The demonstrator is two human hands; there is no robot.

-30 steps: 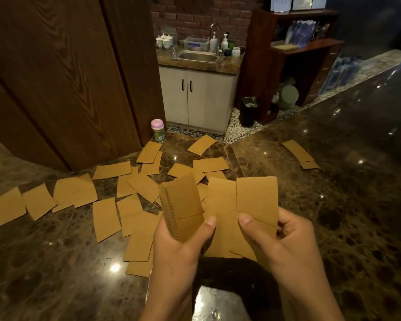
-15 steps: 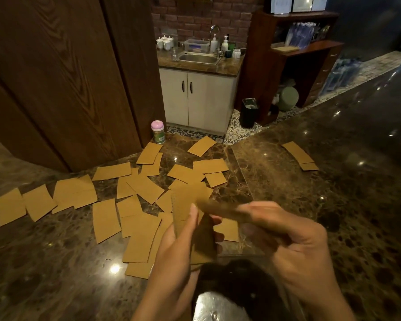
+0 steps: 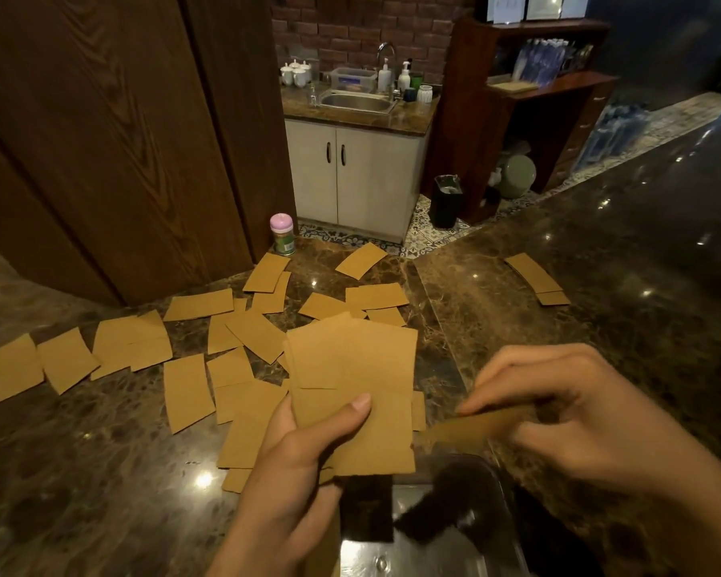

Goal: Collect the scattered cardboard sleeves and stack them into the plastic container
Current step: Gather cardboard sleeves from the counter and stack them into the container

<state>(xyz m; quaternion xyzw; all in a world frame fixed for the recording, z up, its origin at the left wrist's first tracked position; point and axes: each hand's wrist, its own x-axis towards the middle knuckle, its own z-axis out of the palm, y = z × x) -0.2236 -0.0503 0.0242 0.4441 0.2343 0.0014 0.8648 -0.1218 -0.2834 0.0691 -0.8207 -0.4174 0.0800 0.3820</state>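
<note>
Seen from the head camera, the left hand [image 3: 304,464] grips a fanned bunch of cardboard sleeves [image 3: 350,368], its thumb pressed across their front and its fingers curled behind them. The bunch is held upright over the near edge of the dark marble counter [image 3: 600,310], just beyond the clear plastic container [image 3: 425,560] at the bottom of the frame. The right hand [image 3: 592,418] is blurred, but its curled fingers pinch a single sleeve [image 3: 475,426], seen almost edge-on, just above the container's far rim. What lies inside the container is too dark to tell. Many more loose sleeves [image 3: 184,389] lie flat and overlapping across the counter to the left and ahead, and two more [image 3: 533,276] sit well apart to the right. A small jar with a pink lid [image 3: 282,235] stands at the counter's far edge, beside a wooden panel.
</note>
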